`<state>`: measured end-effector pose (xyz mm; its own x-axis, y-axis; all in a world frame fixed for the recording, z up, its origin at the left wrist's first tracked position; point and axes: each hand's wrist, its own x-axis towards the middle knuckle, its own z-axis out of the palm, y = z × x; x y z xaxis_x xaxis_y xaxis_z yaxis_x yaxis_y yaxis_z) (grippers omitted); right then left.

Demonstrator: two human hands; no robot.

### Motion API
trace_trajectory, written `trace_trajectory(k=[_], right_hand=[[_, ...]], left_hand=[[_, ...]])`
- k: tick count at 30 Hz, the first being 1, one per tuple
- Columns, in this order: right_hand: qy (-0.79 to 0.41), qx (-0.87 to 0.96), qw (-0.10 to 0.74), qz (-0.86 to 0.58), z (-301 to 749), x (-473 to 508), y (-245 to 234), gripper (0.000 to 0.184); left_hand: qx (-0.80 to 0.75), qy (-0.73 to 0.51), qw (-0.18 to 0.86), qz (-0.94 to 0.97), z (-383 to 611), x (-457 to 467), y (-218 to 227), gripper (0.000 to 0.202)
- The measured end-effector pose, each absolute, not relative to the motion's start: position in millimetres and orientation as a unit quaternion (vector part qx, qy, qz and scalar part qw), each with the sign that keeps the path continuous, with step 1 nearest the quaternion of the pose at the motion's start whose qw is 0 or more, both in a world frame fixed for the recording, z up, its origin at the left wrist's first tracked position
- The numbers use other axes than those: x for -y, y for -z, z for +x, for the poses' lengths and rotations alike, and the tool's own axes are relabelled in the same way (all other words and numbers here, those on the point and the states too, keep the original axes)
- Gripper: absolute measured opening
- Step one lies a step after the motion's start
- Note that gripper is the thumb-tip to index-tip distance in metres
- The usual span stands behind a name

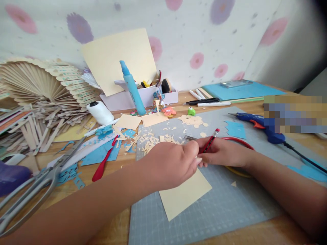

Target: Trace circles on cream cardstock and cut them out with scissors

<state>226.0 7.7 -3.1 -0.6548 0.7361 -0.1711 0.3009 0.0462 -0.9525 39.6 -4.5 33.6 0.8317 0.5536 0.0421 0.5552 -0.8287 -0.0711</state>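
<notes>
Left forearm, pencil in right fingers

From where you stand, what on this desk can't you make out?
All in the head view:
Pencil: lower end hidden among the fingers of both hands.
Left hand: its own fingers hide whether it holds anything.
Red-and-yellow-handled scissors: middle hidden by the right hand.
Purple object: cut off by the left edge.
Pixelated patch: contents blurred out.
</notes>
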Motion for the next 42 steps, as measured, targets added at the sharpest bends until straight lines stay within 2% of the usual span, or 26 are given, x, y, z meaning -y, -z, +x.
trace_trajectory(k=[17, 23, 34, 42], right_hand=[[-0.575, 0.720, 0.175, -0.347, 225.8, -12.1, 3.9, 0.007], [-0.565, 0.730, 0.174, -0.342, 228.1, -12.9, 7.5, 0.008], [-0.543, 0.747, 0.169, -0.345, 226.6, -11.8, 5.7, 0.006], [-0.540, 0.751, 0.206, -0.319, 230.3, -13.9, 11.2, 0.005]], left_hand=[[0.296, 0.047, -0.023, -0.954, 34.2, 3.0, -27.5, 0.019], [0.292, 0.051, -0.001, -0.955, 32.1, 5.1, -28.8, 0.020], [0.312, 0.026, -0.022, -0.949, 35.2, 8.9, -34.2, 0.018], [0.334, 0.017, -0.062, -0.940, 37.6, 7.0, -30.8, 0.016]])
